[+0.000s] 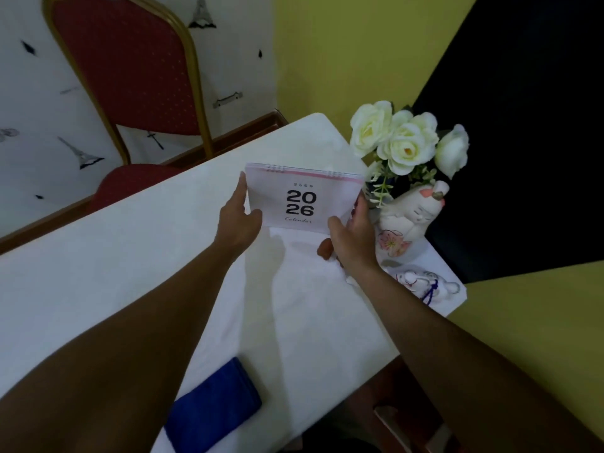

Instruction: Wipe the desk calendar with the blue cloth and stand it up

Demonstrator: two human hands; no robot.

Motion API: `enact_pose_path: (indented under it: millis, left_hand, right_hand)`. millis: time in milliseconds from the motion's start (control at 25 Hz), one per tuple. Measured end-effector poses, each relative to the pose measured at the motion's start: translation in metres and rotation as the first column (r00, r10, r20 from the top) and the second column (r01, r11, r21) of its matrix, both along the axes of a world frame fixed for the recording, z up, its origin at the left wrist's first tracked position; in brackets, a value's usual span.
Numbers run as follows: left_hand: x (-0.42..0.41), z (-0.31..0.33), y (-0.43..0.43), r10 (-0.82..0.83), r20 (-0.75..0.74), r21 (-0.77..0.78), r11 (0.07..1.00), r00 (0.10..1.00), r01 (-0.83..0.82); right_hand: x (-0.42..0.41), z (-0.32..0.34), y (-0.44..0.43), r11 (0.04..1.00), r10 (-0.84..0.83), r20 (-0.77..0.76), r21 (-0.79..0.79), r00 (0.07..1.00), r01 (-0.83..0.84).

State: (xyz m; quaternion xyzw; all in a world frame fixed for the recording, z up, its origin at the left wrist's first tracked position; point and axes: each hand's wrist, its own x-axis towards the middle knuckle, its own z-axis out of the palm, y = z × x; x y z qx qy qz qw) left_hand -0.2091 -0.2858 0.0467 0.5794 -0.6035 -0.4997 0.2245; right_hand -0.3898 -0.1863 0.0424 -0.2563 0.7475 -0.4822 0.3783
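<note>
The white desk calendar [302, 199] with "2026" on its cover and a spiral top stands tilted near the far end of the white table [114, 256]. My left hand [240, 220] grips its left edge. My right hand [351, 235] grips its lower right corner. The folded blue cloth [212, 410] lies on the table near me, partly under my left forearm, with neither hand touching it.
White artificial roses [405, 138] and a white cat figurine [411, 220] stand just right of the calendar. A small blue-and-white figurine [425, 284] lies at the table's right edge. A red chair [130, 76] stands beyond the table on the left.
</note>
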Motion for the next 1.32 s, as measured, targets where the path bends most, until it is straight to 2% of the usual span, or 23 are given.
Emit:
enact_pose_path:
  millis: [160,280,400,560,680,1120,1200,1320]
  left_hand:
    - [0.007,0.000,0.008,0.079,0.094,-0.017,0.997,0.992,-0.078]
    - [0.010,0.004,0.022,-0.013,0.050,-0.055,0.998,0.999,0.015]
    - [0.009,0.009,0.024,-0.036,0.020,-0.059,0.998,0.999,0.037]
    - [0.004,0.014,0.024,-0.101,0.058,-0.042,0.994,0.993,0.104]
    - [-0.003,0.015,0.021,-0.139,0.080,-0.047,0.989,0.987,0.143]
    - [-0.010,0.006,0.016,-0.170,0.089,-0.029,0.984,0.981,0.174]
    - [-0.006,0.006,0.017,-0.146,0.143,0.010,0.989,0.979,0.146]
    - [0.006,0.009,0.021,-0.130,0.189,0.058,0.991,0.973,0.121]
  right_hand:
    - [0.009,-0.006,0.006,0.999,-0.039,0.034,0.017,0.999,0.038]
    - [0.014,-0.006,0.011,0.999,0.000,0.016,0.034,1.000,-0.001]
    - [0.013,-0.007,0.014,0.999,0.005,0.006,0.033,1.000,-0.005]
    - [0.010,-0.010,0.023,0.998,-0.060,-0.012,-0.031,0.998,0.060]
    - [0.007,-0.011,0.028,0.997,-0.080,-0.036,0.002,0.996,0.081]
    - [0.004,-0.008,0.034,0.999,-0.032,-0.147,0.033,0.989,0.038]
    - [0.007,-0.004,0.036,0.999,-0.047,-0.186,0.008,0.981,0.049]
    - [0.014,0.000,0.040,0.988,-0.127,-0.155,-0.104,0.980,0.112]
